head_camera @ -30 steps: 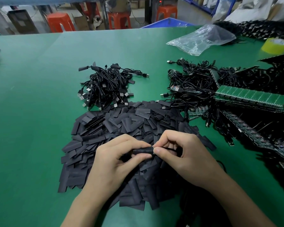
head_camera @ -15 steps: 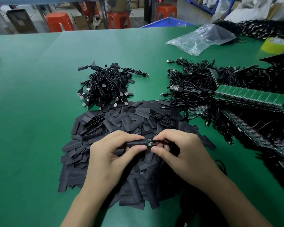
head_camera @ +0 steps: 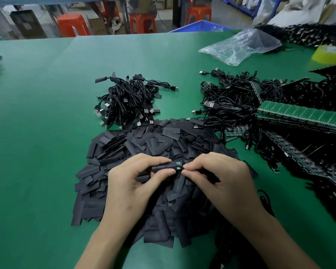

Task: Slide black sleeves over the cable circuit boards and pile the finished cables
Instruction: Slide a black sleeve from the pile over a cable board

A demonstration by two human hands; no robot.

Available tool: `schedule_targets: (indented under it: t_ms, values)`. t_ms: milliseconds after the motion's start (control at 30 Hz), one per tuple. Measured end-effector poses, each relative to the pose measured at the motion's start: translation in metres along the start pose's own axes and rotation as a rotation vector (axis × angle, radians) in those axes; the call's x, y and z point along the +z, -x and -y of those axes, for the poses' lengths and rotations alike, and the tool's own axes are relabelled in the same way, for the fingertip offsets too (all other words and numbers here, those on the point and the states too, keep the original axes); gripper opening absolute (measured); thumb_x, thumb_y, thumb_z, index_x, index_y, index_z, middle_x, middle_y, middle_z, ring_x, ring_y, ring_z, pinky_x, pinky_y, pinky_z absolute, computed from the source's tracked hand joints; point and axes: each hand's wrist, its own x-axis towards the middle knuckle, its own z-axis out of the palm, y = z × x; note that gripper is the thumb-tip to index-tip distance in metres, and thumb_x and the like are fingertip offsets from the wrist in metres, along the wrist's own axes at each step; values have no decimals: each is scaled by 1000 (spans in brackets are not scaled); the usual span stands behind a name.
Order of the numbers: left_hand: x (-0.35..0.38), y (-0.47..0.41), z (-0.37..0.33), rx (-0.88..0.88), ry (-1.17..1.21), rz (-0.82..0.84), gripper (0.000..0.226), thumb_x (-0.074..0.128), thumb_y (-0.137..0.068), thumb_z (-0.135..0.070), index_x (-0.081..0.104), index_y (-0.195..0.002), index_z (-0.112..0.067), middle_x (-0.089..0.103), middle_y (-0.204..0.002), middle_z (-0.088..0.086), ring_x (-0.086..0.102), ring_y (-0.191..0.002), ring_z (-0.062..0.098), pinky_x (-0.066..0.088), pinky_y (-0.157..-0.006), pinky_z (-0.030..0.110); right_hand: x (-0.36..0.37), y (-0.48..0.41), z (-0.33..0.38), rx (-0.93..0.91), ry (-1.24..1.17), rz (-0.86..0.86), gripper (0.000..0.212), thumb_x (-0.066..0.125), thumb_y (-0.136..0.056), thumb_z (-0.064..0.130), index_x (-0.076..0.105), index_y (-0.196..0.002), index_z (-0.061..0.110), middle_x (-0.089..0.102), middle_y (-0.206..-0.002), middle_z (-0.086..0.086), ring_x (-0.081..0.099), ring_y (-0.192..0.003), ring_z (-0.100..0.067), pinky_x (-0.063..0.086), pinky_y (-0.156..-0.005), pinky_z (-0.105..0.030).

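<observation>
My left hand [head_camera: 132, 183] pinches a black sleeve [head_camera: 162, 167] between thumb and fingers. My right hand [head_camera: 219, 179] pinches the cable just right of a small green circuit board [head_camera: 179, 165], whose end pokes out of the sleeve's right end. Both hands hover over a wide heap of flat black sleeves [head_camera: 144, 144]. A pile of sleeved cables [head_camera: 128, 101] lies beyond the heap. Unsleeved cables [head_camera: 233, 101] lie tangled to the right.
Green circuit board panels [head_camera: 301, 117] and dark panels with cables fill the right side. A clear plastic bag [head_camera: 241, 47] and a yellow tape roll [head_camera: 328, 54] sit at the back right. Orange stools [head_camera: 73, 25] stand beyond the green table [head_camera: 37, 133].
The hands rose slightly over the heap. The green board's end, hidden a second ago, now shows between the sleeve and my right fingertips.
</observation>
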Motion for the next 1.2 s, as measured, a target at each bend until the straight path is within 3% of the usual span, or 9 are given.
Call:
schedule_targets:
  t_ms: [200,500,633,800,1200]
  values:
    - [2,1,0,10,15,33,18,79,-83,-33,81,-98,-23,75,-93,-14,72,-86,12,51,-76,15,-1,-2,-1,-6,-46,19,5,74,-93,28,73,-88,26,71,-85,17,66,-79,-8,52,-69,-35]
    - [4,1,-1,46,23,30,17,81,-84,-26,81,-100,-21,74,-95,-13,71,-90,15,50,-77,16,-1,-1,3,91,-46,1,11,72,-90,40,73,-98,33,71,-88,20,70,-85,-2,57,-73,-33]
    - [6,2,-1,41,9,-80,27,84,-81,-30,79,-106,-23,71,-93,-10,69,-85,15,49,-78,14,0,0,6,86,-40,-44,8,71,-90,38,73,-97,33,71,-86,19,69,-83,-2,56,-71,-31]
    - [7,5,-1,29,37,-246,27,83,-83,-30,78,-107,-19,73,-94,-9,71,-86,16,53,-81,23,0,0,7,105,-60,-125,7,75,-89,32,76,-95,28,73,-85,16,70,-81,-3,54,-69,-27]
    - [16,10,-6,79,-23,-247,21,83,-84,-10,79,-105,-10,75,-98,-9,72,-91,4,50,-84,12,5,3,8,119,-34,-182,9,77,-88,31,79,-89,22,75,-88,16,70,-81,-3,56,-70,-35]
